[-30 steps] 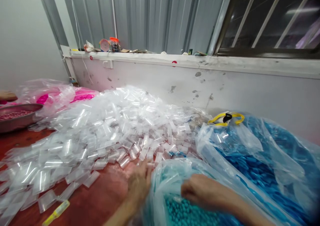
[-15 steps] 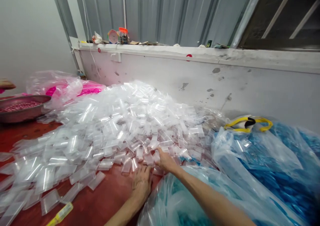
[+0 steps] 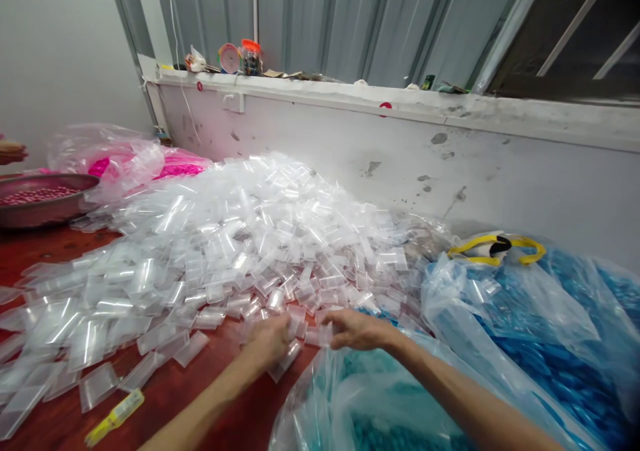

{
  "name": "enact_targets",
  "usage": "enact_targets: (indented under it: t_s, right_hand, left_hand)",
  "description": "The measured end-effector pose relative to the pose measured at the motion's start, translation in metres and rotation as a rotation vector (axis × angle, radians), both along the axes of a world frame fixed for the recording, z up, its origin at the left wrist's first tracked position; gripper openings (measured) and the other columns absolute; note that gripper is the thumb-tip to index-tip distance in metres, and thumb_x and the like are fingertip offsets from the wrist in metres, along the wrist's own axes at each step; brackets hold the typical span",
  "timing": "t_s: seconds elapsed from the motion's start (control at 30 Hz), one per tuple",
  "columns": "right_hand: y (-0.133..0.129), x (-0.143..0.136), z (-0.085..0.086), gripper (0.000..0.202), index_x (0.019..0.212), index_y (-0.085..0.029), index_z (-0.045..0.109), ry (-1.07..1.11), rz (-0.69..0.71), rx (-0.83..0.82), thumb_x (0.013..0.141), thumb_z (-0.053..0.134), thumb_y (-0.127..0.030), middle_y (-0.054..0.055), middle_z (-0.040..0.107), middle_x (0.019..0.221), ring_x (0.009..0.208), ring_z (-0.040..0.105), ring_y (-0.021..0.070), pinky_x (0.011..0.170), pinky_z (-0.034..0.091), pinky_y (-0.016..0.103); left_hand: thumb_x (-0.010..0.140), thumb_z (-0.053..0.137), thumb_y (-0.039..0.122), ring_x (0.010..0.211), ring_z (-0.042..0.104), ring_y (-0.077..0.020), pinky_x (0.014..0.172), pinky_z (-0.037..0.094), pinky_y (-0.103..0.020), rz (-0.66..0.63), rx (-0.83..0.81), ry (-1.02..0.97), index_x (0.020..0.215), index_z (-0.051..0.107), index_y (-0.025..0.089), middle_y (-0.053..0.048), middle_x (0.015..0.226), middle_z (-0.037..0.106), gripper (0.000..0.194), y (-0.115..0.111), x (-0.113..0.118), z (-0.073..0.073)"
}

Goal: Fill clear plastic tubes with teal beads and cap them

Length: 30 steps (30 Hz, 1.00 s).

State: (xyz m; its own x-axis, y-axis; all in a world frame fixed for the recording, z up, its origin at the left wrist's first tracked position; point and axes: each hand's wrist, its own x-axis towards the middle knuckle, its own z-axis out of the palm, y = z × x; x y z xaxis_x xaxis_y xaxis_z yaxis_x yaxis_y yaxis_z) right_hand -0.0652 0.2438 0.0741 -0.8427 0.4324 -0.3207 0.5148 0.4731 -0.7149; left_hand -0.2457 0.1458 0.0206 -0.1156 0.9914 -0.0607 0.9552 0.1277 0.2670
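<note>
The right hand pinches a clear flat plastic sleeve by the sleeve pile's near edge; the blurred left hand's grip I cannot tell. Bare red worktop opens nearer; a translucent teal-filled plastic bag crowds the right.

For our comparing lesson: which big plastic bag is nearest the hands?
The teal bag, beside the right hand; the blue bag and the pink bag lie farther off.

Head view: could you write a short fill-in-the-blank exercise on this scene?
Of the left hand and the right hand, the ____ is nearer the teal bag.
The table under the clear pieces is coloured ____.
The bowl stands at the picture's ____ edge.
The bag at the right edge holds ____ pieces.
Missing words: right hand; red; left; blue.
</note>
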Motion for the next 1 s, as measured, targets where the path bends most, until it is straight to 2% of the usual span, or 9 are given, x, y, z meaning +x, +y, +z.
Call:
enact_targets:
  t_s: [0.1,0.2,0.27,0.4,0.5,0.6,0.7,0.87,1.0]
  right_hand:
    - [0.011,0.007,0.005,0.029,0.099,-0.016,0.057,-0.02,-0.1,-0.024,0.07,0.054,-0.016,-0.006,0.048,0.061,0.052,0.042,0.007,0.047,0.034,0.016]
    - [0.014,-0.01,-0.002,0.016,0.085,-0.016,0.062,-0.043,-0.017,0.179,0.074,0.052,-0.021,-0.005,0.053,0.063,0.055,0.047,0.0079,0.049,0.035,0.017]
    - [0.01,-0.031,-0.012,0.015,0.077,-0.015,0.063,-0.112,0.018,0.342,0.076,0.052,-0.025,-0.002,0.057,0.063,0.058,0.051,0.0108,0.052,0.036,0.019]
    - [-0.006,-0.072,-0.038,0.021,0.094,-0.013,0.06,-0.134,-0.064,0.523,0.077,0.049,-0.019,0.01,0.063,0.087,0.08,0.057,0.021,0.064,0.04,0.027]
    - [-0.02,-0.085,-0.054,0.028,0.106,-0.008,0.053,-0.139,-0.09,0.609,0.081,0.045,-0.016,0.019,0.059,0.101,0.092,0.055,0.0267,0.073,0.04,0.035]
    - [-0.024,-0.086,-0.058,0.03,0.11,-0.006,0.05,-0.14,-0.079,0.656,0.086,0.034,-0.013,0.02,0.058,0.104,0.096,0.053,0.026,0.077,0.039,0.037]
    - [-0.016,-0.081,-0.046,0.023,0.101,-0.009,0.056,-0.144,0.005,0.65,0.081,0.044,-0.015,0.016,0.061,0.099,0.091,0.056,0.023,0.073,0.041,0.03]
    - [-0.007,-0.069,-0.018,0.017,0.087,-0.014,0.06,-0.12,0.191,0.599,0.073,0.059,-0.023,0.006,0.066,0.083,0.073,0.06,0.0169,0.06,0.041,0.021]
    - [-0.02,-0.061,-0.016,0.018,0.09,-0.009,0.059,-0.133,0.217,0.664,0.077,0.046,-0.009,0.012,0.065,0.082,0.076,0.06,0.0209,0.063,0.041,0.026]
  left_hand:
    - [0.073,0.047,0.024,0.085,0.058,-0.0229,0.07,0.042,-0.031,0.097,-0.086,-0.028,0.104,0.051,0.02,-0.007,0.091,0.063,0.032,-0.017,-0.014,0.0]
    - [0.067,0.053,0.026,0.098,0.053,-0.0229,0.078,0.042,-0.031,0.042,-0.093,-0.126,0.114,0.044,0.023,-0.006,0.107,0.056,0.048,-0.031,-0.007,-0.01]
    - [0.07,0.051,0.028,0.104,0.049,-0.0218,0.082,0.041,-0.031,-0.016,-0.052,-0.179,0.114,0.045,0.024,-0.006,0.113,0.051,0.045,-0.036,0.005,-0.022]
    - [0.08,0.038,0.027,0.097,0.052,-0.0204,0.081,0.043,-0.031,0.0,0.049,-0.161,0.113,0.049,0.019,-0.009,0.106,0.054,0.035,-0.034,0.023,-0.046]
    - [0.084,0.03,0.021,0.103,0.051,-0.0216,0.086,0.042,-0.034,0.082,0.211,-0.062,0.118,0.047,0.017,-0.011,0.113,0.053,0.037,-0.026,0.019,-0.054]
    - [0.082,0.031,0.011,0.117,0.039,-0.0267,0.094,0.034,-0.043,0.122,0.327,0.135,0.125,0.04,0.02,-0.011,0.129,0.043,0.045,-0.012,0.006,-0.047]
    - [0.08,0.033,0.007,0.122,0.032,-0.0291,0.097,0.028,-0.046,0.004,0.344,0.273,0.126,0.04,0.023,-0.009,0.134,0.039,0.05,0.001,-0.007,-0.03]
    - [0.081,0.034,0.014,0.098,0.05,-0.0264,0.083,0.037,-0.039,-0.111,0.215,0.273,0.102,0.055,0.016,-0.012,0.102,0.057,0.029,0.005,-0.008,-0.005]
    - [0.079,0.038,0.019,0.084,0.056,-0.0231,0.073,0.039,-0.034,0.004,0.036,0.124,0.099,0.053,0.018,-0.008,0.09,0.061,0.025,-0.005,-0.003,0.003]
